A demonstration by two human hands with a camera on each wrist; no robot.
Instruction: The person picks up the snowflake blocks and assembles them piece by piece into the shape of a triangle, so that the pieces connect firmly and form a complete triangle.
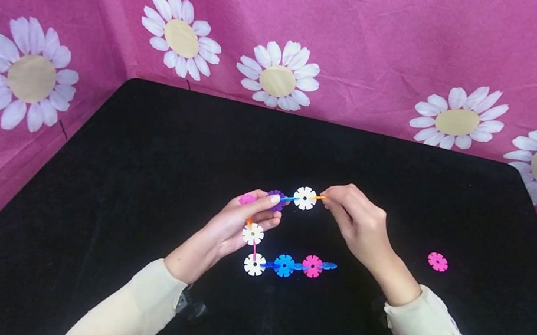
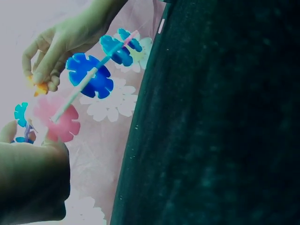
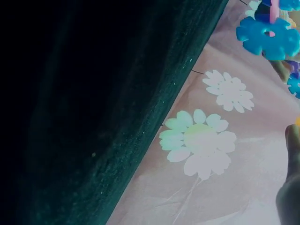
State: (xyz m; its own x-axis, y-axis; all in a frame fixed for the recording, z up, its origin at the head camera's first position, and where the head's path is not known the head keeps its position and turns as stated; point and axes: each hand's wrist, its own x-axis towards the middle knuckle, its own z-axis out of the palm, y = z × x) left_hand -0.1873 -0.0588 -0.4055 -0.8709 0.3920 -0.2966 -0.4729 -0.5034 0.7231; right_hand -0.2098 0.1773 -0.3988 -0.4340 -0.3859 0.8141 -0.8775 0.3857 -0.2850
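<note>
A chain of slotted, flower-shaped plastic discs is strung between the hands in the head view. My left hand (image 1: 221,234) pinches a purple disc (image 1: 277,201) between thumb and fingers, with a pink disc (image 1: 247,198) beside its knuckles. A blue edge-on disc links the purple one to a white disc (image 1: 300,193). Beyond that, my right hand (image 1: 361,223) pinches an orange disc (image 1: 320,198) with thumb and forefinger. From the left hand the chain turns down through a white disc (image 1: 248,232) and another (image 1: 250,269), then runs right past a blue disc (image 1: 280,269) and a pink disc (image 1: 308,270).
One loose pink disc (image 1: 434,258) lies on the black tabletop (image 1: 170,144), right of the right forearm. Behind and to the left of the table hangs a pink cloth (image 1: 380,25) printed with white daisies.
</note>
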